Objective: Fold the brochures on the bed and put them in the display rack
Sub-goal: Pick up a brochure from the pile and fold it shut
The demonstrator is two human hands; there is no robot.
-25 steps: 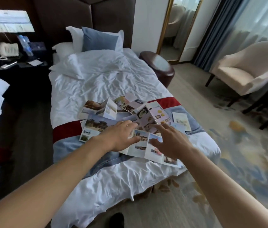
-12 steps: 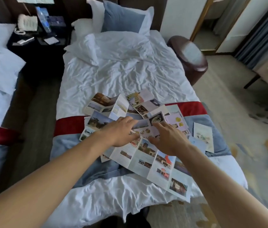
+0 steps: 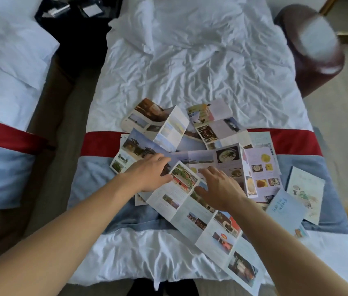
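Observation:
Several unfolded brochures lie in a loose heap across the foot of the bed. A long accordion brochure with building photos runs from the heap toward the bed's near right corner. My left hand pinches the left edge of its top panel, thumb on the paper. My right hand rests on the same brochure with fingers spread. A half-standing brochure lies behind, a food brochure to the right. No display rack is in view.
A light blue card and a white illustrated card lie at the right of the heap. A second bed stands left, a dark nightstand between them, and a brown round stool at back right.
The view has come closer and tilted down onto the bed. Both hands have shifted onto the long brochure's top panel, and the left thumb has closed on its edge.

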